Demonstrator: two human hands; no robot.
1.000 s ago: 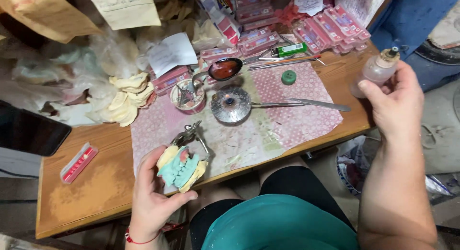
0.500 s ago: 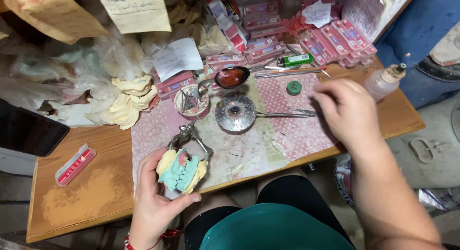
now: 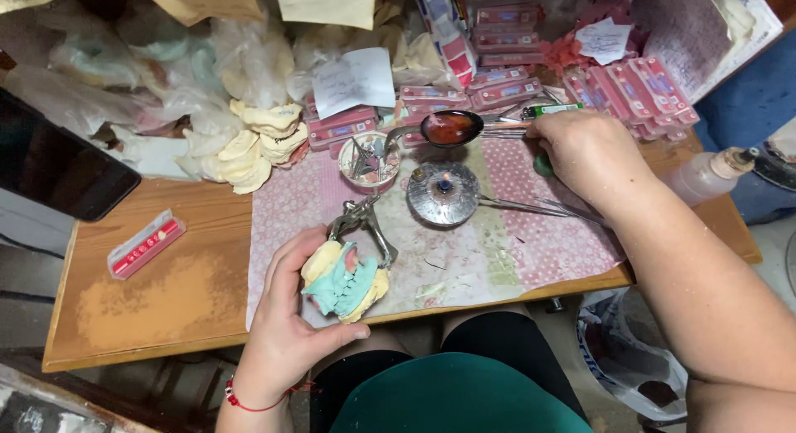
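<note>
My left hand (image 3: 282, 333) grips a yellow plaster dental cast with teal wax (image 3: 342, 282), mounted in a small metal articulator (image 3: 363, 221), at the table's front edge. My right hand (image 3: 584, 151) rests knuckles-up on the pink patterned mat (image 3: 531, 250), its fingers curled down over a green cap (image 3: 542, 164) and the handles of thin metal instruments (image 3: 531, 206). What those fingers grip is hidden. Just left of it lie a spoon of red wax (image 3: 449, 128) and a round metal burner with a small flame (image 3: 444, 194).
A small glass cup with metal tools (image 3: 369, 161) stands beside the burner. A plastic squeeze bottle (image 3: 705, 176) stands near the right edge. Pink tooth-card boxes (image 3: 630, 85) and plaster casts (image 3: 253, 147) crowd the back. A dark phone (image 3: 58, 167) and a red strip box (image 3: 145, 244) lie left.
My right hand has let go of the squeeze bottle, which stands at the right edge, and has moved left to the green cap and instruments. The left hand still holds the cast.
</note>
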